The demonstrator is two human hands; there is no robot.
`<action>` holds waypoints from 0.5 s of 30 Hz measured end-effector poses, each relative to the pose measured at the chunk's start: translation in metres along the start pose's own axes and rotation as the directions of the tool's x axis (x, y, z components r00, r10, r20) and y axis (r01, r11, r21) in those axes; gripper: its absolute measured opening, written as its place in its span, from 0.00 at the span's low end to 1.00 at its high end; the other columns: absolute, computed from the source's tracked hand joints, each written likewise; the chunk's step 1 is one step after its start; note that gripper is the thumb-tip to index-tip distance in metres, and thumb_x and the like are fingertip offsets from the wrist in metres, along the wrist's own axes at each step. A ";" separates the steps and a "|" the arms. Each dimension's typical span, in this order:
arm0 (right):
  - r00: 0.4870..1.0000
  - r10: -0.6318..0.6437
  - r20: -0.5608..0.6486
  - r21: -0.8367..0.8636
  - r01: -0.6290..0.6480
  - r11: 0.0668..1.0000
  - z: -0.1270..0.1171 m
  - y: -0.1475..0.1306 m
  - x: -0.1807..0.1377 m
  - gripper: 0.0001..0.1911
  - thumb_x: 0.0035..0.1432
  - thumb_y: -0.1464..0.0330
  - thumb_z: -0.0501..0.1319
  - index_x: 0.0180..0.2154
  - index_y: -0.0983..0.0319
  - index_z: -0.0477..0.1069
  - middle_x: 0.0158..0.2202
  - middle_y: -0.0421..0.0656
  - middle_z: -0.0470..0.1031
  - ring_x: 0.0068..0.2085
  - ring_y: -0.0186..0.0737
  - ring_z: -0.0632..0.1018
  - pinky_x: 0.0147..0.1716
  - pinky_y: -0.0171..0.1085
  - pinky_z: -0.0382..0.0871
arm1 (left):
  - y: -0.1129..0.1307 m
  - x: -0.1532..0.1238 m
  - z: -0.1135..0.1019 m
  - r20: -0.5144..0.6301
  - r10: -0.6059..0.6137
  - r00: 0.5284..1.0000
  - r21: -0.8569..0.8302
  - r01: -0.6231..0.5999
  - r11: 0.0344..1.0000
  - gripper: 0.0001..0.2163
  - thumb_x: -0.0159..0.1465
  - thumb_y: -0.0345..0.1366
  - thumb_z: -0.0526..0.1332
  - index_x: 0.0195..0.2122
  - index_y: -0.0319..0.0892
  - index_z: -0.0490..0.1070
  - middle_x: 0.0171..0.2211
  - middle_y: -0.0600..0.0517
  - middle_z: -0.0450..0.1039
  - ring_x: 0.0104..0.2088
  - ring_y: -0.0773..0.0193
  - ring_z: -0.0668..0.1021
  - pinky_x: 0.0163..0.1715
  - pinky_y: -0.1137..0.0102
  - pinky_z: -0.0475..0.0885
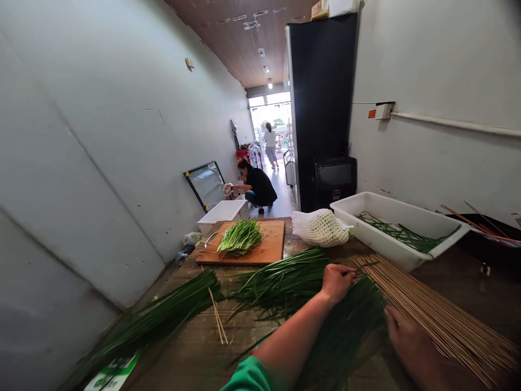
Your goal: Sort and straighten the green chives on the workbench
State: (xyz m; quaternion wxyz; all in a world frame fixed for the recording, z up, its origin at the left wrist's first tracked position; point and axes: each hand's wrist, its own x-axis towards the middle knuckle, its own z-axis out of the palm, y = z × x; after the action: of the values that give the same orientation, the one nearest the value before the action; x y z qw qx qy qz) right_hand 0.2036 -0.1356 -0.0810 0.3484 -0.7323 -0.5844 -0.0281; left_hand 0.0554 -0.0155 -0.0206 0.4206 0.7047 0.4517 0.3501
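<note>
Our left hand (338,282) pinches a thin stalk (367,264) above a bunch (350,320) of leaves; our right hand (404,332), at four o'clock from it, is beside that bunch, its grip too blurred to tell. Skewers (431,310) lie at two o'clock from our right hand. From our left, we see a pile (291,272) at nine, a board (272,239) bearing greens (241,237) at ten and a tub (378,243) at two.
</note>
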 end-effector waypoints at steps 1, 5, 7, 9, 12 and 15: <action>1.000 0.004 0.024 0.012 -0.004 1.000 -0.001 0.002 0.001 0.24 0.58 0.53 0.47 0.33 0.59 0.77 0.30 0.49 0.80 0.27 0.45 0.79 0.25 0.37 0.70 | 0.001 0.000 0.000 0.004 -0.022 1.000 -0.003 0.022 1.000 0.10 0.56 0.30 0.61 0.38 0.38 0.79 0.34 0.49 0.80 0.34 0.62 0.80 0.38 0.70 0.75; 0.997 0.037 0.068 0.038 -0.040 0.999 -0.002 0.006 0.003 0.20 0.55 0.55 0.51 0.33 0.58 0.76 0.30 0.48 0.80 0.27 0.45 0.79 0.24 0.36 0.70 | 0.002 -0.001 -0.002 0.028 0.017 0.999 0.017 -0.018 1.000 0.10 0.56 0.30 0.62 0.38 0.40 0.79 0.38 0.50 0.79 0.37 0.63 0.80 0.41 0.72 0.74; 0.998 0.038 0.055 0.052 -0.041 0.998 -0.001 0.006 0.002 0.19 0.55 0.55 0.51 0.32 0.58 0.76 0.29 0.48 0.80 0.26 0.45 0.79 0.24 0.36 0.69 | 0.002 -0.001 -0.003 0.048 0.065 0.997 0.054 -0.068 0.996 0.10 0.57 0.30 0.61 0.39 0.40 0.79 0.39 0.50 0.79 0.40 0.64 0.79 0.44 0.73 0.73; 0.999 0.021 0.040 0.058 -0.024 0.998 0.000 0.007 0.002 0.19 0.54 0.56 0.51 0.31 0.58 0.76 0.29 0.49 0.80 0.26 0.46 0.79 0.23 0.38 0.69 | 0.002 -0.001 -0.002 0.092 0.115 0.989 0.107 -0.125 0.986 0.11 0.58 0.29 0.60 0.40 0.41 0.78 0.41 0.51 0.78 0.43 0.65 0.79 0.46 0.74 0.71; 0.999 0.024 0.031 0.061 -0.026 0.998 0.001 0.010 0.002 0.17 0.52 0.57 0.51 0.29 0.58 0.75 0.29 0.49 0.80 0.26 0.47 0.79 0.22 0.39 0.70 | 0.006 -0.003 -0.001 0.175 0.179 0.968 0.227 -0.217 0.949 0.14 0.59 0.29 0.56 0.43 0.42 0.77 0.44 0.51 0.77 0.46 0.64 0.77 0.48 0.73 0.70; 1.000 -0.010 0.024 0.090 0.008 0.996 -0.001 0.013 0.003 0.18 0.52 0.55 0.52 0.29 0.57 0.76 0.29 0.49 0.80 0.25 0.46 0.79 0.22 0.39 0.70 | 0.015 -0.007 -0.003 0.237 0.213 0.948 0.368 -0.291 0.883 0.15 0.59 0.30 0.54 0.43 0.42 0.77 0.43 0.49 0.77 0.45 0.61 0.77 0.47 0.71 0.70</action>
State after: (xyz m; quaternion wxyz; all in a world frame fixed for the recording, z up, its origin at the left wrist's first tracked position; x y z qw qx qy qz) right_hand 0.2163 -0.1340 -0.0852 0.3738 -0.7134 -0.5927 0.0056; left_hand 0.0554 -0.0250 -0.0065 0.2602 0.8583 0.3753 0.2341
